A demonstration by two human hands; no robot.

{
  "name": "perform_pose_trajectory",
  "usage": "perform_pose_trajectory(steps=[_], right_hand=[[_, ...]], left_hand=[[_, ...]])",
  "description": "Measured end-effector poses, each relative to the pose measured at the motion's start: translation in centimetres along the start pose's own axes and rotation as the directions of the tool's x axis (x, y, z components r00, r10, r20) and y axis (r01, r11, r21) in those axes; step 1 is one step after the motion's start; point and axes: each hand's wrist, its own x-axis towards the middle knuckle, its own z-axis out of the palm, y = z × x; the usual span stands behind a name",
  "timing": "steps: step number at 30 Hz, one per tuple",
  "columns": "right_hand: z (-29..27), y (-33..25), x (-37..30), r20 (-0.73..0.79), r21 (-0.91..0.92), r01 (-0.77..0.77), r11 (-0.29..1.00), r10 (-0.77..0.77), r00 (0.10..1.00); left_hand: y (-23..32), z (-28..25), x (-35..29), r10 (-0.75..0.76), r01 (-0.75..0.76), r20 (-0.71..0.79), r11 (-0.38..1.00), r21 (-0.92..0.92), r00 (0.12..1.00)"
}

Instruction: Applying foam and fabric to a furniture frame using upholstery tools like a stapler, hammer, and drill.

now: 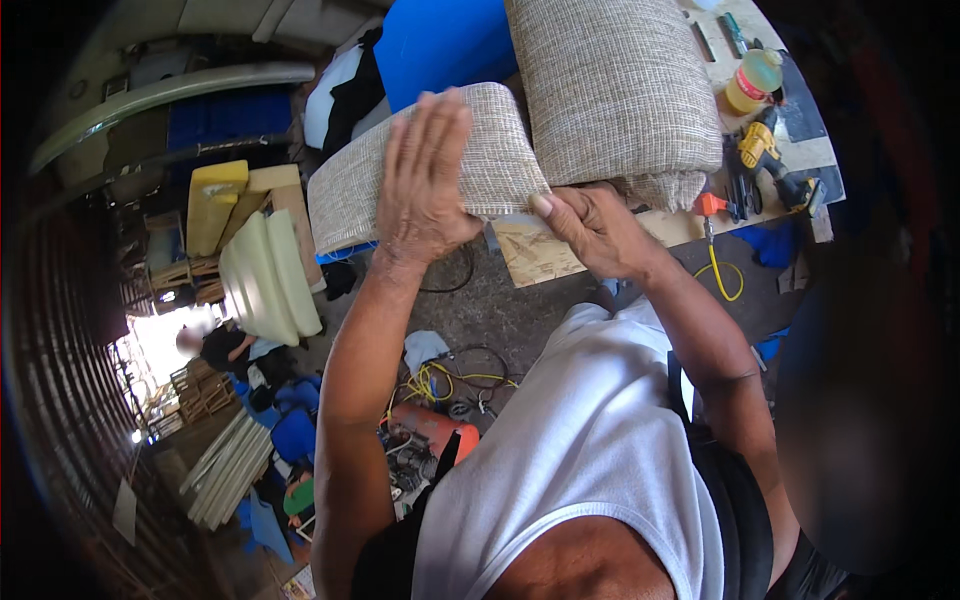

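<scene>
A padded piece covered in beige-grey woven fabric lies at the near left edge of the workbench. My left hand rests flat on its top, fingers stretched out and pointing away. At the piece's near right corner, my right hand pinches the edge of the fabric between thumb and fingers. Just right of it sits a larger cushion in the same woven cloth, with a loose fold of fabric hanging at its near right corner. The underside of the smaller piece is hidden.
The plywood bench carries a yellow drill, a bottle of yellowish liquid and an orange air fitting with a yellow hose. Hoses and a red compressor tank are on the floor. Foam slabs and another person are at left.
</scene>
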Motion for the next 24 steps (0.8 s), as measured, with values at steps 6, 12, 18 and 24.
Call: perform_pose_trajectory(steps=[6,12,18,24], right_hand=[[0.5,1.0,-0.5,0.138,-0.063,0.233,0.970,-0.222,0.965],[-0.5,2.6,1.5,0.176,-0.120,0.249,0.961,-0.226,0.958],[-0.6,5.1,1.0,0.110,-0.340,0.439,0.832,-0.429,0.897],[-0.1,4.0,0.0,0.034,-0.233,0.338,0.912,-0.339,0.940]], left_hand=[[-0.5,-0.3,-0.7,-0.090,0.091,-0.065,0.996,0.009,0.994],[-1.4,0.4,-0.9,-0.079,0.085,-0.098,0.995,0.050,0.992],[0.3,-2.2,0.3,-0.037,0.037,-0.004,0.999,-0.023,0.999],[-6.7,-6.5,5.8,-0.262,0.172,-0.080,0.807,-0.564,0.962]])
